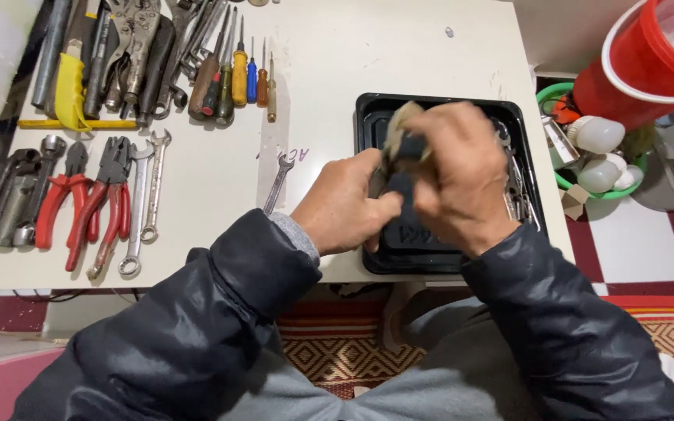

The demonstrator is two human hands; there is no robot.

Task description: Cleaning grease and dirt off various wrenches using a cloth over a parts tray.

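We sit at a white table [337, 70] over a red and white checked floor [633, 249] and a patterned rug [337, 351]. Screwdrivers [235, 74], red-handled pliers [87, 199] and spanners [146, 195] lie in rows to the left. A red bucket [633, 78] and a green basket [563, 179] of bulbs stand on the right. Above a black tray [368, 125] our left hand [341, 206] and right hand [458, 175] both clench a small dark object [403, 168], blurred, with a tan piece on top.

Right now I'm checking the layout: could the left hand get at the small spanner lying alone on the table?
Probably yes: the small spanner lies on bare table just beside the left hand, nothing between. But that hand is busy holding a dark object.
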